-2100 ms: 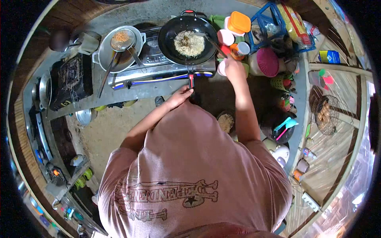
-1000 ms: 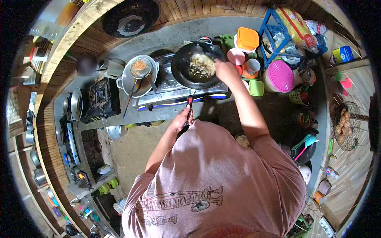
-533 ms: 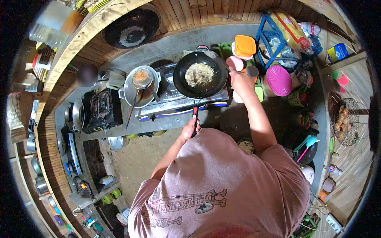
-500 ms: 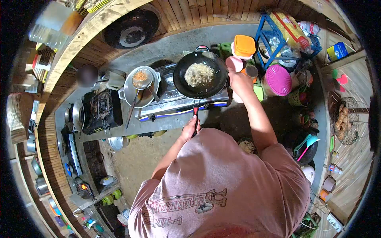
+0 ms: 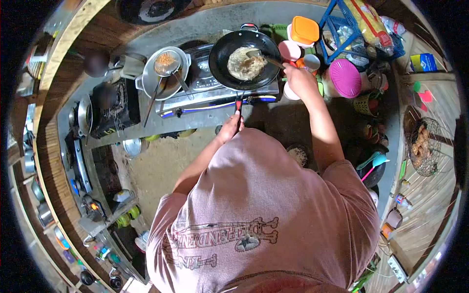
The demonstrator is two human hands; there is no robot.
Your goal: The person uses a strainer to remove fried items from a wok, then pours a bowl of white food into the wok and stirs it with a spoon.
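A black wok [image 5: 219,68] sits on the right burner of a silver gas stove [image 5: 202,101], with pale, wet-looking food [image 5: 240,63] in its middle. My left hand [image 5: 229,128] is closed round the wok's black and red handle [image 5: 239,105]. My right hand [image 5: 300,80] grips a spatula [image 5: 274,62], whose dark blade lies in the food. Left of the wok, a light metal pot [image 5: 146,80] holds a strainer with orange-brown bits [image 5: 166,63], and utensil handles lean across it.
Right of the wok are an orange-lidded container [image 5: 305,30], a pink-lidded tub [image 5: 345,78] and a blue rack [image 5: 337,29]. A black stove [image 5: 115,110] stands at the left. A wire basket [image 5: 424,146] hangs on the right wall.
The spatula blade is now visible in the wok, and the food looks wetter and browner at its right. The container beside my right hand now shows an open top. The whole view has shifted.
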